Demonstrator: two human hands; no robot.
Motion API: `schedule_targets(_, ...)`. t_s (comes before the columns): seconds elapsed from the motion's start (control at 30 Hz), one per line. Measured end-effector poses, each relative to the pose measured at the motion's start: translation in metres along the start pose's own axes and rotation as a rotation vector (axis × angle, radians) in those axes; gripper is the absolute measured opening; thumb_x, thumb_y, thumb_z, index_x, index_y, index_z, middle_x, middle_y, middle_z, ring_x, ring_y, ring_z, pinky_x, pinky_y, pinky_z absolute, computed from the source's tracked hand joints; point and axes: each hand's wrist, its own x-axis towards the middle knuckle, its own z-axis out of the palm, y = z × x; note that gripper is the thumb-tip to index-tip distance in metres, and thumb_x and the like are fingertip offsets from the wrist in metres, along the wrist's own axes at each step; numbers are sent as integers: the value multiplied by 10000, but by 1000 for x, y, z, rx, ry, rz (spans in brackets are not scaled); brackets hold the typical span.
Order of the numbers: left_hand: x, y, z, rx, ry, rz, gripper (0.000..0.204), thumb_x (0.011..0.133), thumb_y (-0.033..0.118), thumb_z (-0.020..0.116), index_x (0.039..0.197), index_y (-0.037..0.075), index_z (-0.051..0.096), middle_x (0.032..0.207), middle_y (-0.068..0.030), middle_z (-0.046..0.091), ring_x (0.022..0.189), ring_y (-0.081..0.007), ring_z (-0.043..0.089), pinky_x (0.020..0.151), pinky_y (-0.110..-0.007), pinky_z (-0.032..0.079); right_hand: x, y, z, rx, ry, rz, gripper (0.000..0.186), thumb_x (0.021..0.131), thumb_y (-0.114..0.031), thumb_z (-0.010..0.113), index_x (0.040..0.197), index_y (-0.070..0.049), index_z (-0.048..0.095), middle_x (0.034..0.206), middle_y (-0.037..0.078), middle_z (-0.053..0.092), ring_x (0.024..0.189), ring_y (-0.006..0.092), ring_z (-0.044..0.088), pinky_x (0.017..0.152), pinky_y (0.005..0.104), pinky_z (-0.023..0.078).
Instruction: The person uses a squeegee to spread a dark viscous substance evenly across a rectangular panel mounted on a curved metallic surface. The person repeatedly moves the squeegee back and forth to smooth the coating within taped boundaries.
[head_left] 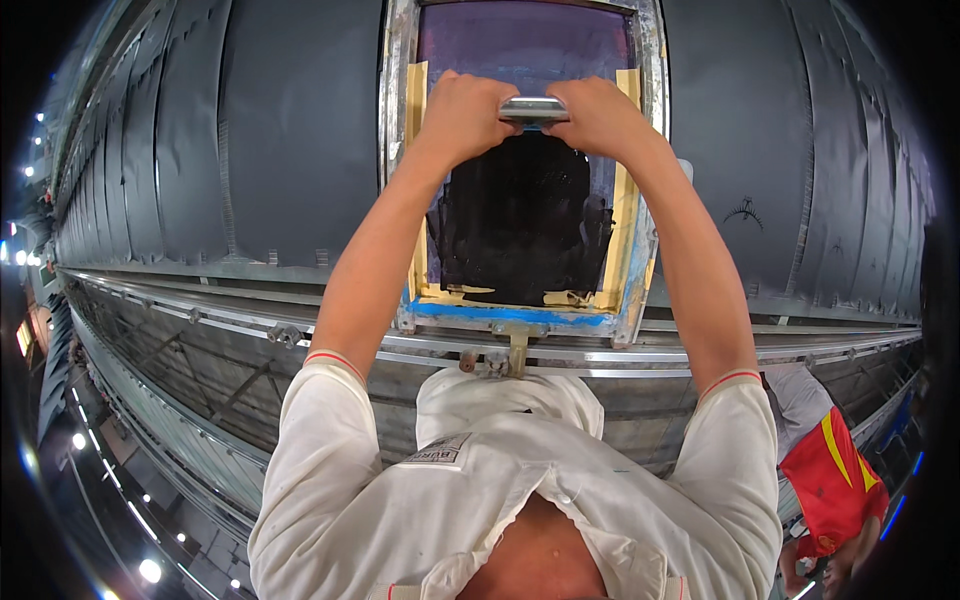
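My left hand (466, 115) and my right hand (600, 116) are both closed around the ends of a squeegee (533, 106), thumbs toward each other. Its light metal-looking holder shows between them; the lower blade is mostly hidden. It stands on a printing screen (470, 40) with purple mesh, set in a worn metal frame (397, 110). A wide patch of wet black ink (520, 215) covers the mesh on my side of the squeegee. Yellowish tape (627, 225) lines the inner sides, and blue tape (500, 314) runs along the near edge.
Dark sheets (300, 130) lie in rows on both sides of the frame. A metal rail (640, 357) with clamps (286, 335) crosses in front of me. A co-worker in a red and yellow shirt (830, 470) is at the lower right.
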Motion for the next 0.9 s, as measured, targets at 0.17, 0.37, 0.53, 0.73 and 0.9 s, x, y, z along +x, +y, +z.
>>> schedule_targets(0.17, -95, 22, 29, 18, 57, 84, 124, 743, 170, 818, 809, 168, 713, 812, -55, 715, 782, -288, 673, 775, -437, 416, -75, -46, 44, 22, 94, -106, 208, 743, -119, 806, 867, -79, 644, 806, 166, 684, 858, 398, 672, 808, 491, 505)
schedule_targets(0.37, -125, 35, 19, 8, -13, 111, 145, 727, 169, 821, 815, 162, 706, 821, -39, 713, 811, -271, 677, 774, -433, 414, -107, -70, 47, 21, 2, -85, 213, 758, -170, 816, 878, -84, 663, 846, 132, 713, 856, 359, 691, 787, 481, 504)
schedule_targets(0.53, -33, 2, 2, 42, 36, 117, 171, 746, 238, 842, 825, 154, 716, 802, -69, 718, 820, -312, 690, 793, -446, 446, -27, -25, 7, -6, 6, -26, 232, 791, -239, 824, 901, -79, 697, 907, 156, 742, 904, 404, 705, 802, 506, 540)
schedule_targets(0.73, 10, -14, -2, 73, 31, 74, 170, 778, 297, 838, 854, 176, 747, 804, -53, 747, 801, -284, 710, 829, -432, 435, 13, 0, -7, 5, -32, 22, 238, 823, -231, 806, 931, -54, 690, 934, 183, 741, 916, 417, 699, 813, 509, 546)
schedule_targets(0.9, -51, 4, 31, 57, 51, 102, 146, 748, 227, 826, 825, 160, 722, 822, -64, 739, 818, -281, 709, 815, -436, 431, -42, -30, 22, 40, -33, 12, 207, 804, -199, 804, 921, -73, 688, 908, 175, 740, 906, 402, 706, 823, 516, 539)
